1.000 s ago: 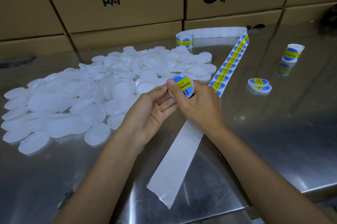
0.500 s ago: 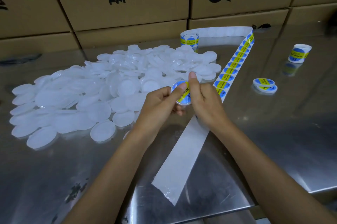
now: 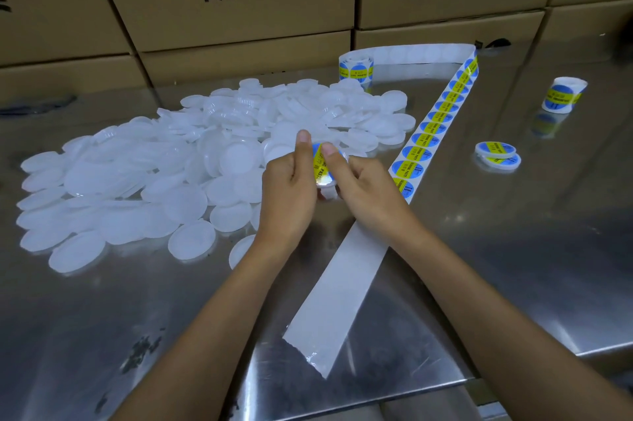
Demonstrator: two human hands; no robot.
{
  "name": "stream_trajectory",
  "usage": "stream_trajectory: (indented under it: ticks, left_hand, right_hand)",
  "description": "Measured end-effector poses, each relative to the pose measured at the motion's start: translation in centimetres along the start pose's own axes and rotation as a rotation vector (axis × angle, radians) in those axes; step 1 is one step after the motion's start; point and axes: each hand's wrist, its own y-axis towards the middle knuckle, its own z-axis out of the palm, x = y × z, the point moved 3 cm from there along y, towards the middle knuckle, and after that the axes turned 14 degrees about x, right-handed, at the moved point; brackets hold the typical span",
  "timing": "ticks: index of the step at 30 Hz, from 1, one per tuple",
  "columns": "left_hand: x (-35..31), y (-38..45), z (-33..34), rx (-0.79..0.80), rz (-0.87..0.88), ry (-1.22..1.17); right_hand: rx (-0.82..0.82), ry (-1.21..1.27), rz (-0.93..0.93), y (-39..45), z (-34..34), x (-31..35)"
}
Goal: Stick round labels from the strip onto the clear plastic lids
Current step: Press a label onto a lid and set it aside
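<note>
One head-worn camera looks forward and down, close over the table (image 3: 513, 249).

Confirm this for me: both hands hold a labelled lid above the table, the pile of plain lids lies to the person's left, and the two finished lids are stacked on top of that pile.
One point is wrong. In the head view the two finished lids sit stacked on the bare metal table to the right of the label strip, not on the pile of plain lids. The rest holds: left hand and right hand hold the labelled lid.
</note>
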Motion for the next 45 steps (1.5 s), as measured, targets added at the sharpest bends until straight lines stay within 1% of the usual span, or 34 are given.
stream_trajectory:
  ticks: [3, 6, 9, 15, 17, 20, 25, 28, 32, 37, 39, 42, 45]
  left_hand:
    - [0.1, 0.1, -0.1, 0.024, -0.037, 0.001]
    - [-0.1, 0.0, -0.4, 0.089, -0.073, -0.012]
    - [-0.1, -0.1, -0.1, 0.147, -0.124, -0.049]
    - [0.0, 0.0, 0.1, 0.077, -0.120, -0.010]
    - [0.0, -0.1, 0.1, 0.090, -0.130, -0.033]
    - [0.0, -0.2, 0.2, 0.125, -0.148, -0.034]
    - [-0.1, -0.1, 0.1, 0.171, -0.189, -0.017]
    - [0.2, 0.0, 0.2, 0.178, -0.188, 0.003]
    - [0.4, 0.1, 0.4, 0.146, -0.201, -0.020]
    - [0.4, 0.1, 0.0, 0.106, -0.171, -0.002]
    - [0.2, -0.1, 0.0, 0.103, -0.162, 0.012]
    - [0.2, -0.2, 0.1, 0.090, -0.165, 0.028]
    - [0.2, -0.3, 0.2, 0.092, -0.171, 0.004]
  right_hand:
    - [-0.011, -0.045, -0.006, 0.1, 0.2, 0.0]
    - [0.012, -0.022, -0.036, -0.1, 0.4, -0.1]
    - [0.014, 0.009, -0.003, 0.0, 0.2, -0.4]
    - [0.022, 0.015, 0.056, 0.2, -0.2, -0.6]
    - [0.029, 0.020, 0.061, 0.2, -0.3, -0.6]
    - [-0.027, 0.004, 0.033, -0.1, -0.5, -0.4]
    - [-0.053, -0.202, 0.017, -0.1, -0.4, -0.4]
    - [-0.073, -0.250, 0.005, -0.1, -0.5, -0.5]
    - [-0.055, -0.201, 0.006, -0.1, -0.6, -0.5]
    - [0.019, 0.061, 0.025, 0.0, -0.8, -0.4]
    - [0.037, 0.118, 0.038, -0.1, -0.9, -0.4]
    - [0.091, 0.059, 0.025, -0.4, -0.4, -0.3]
    - [0.017, -0.071, 0.009, -0.4, -0.3, -0.3]
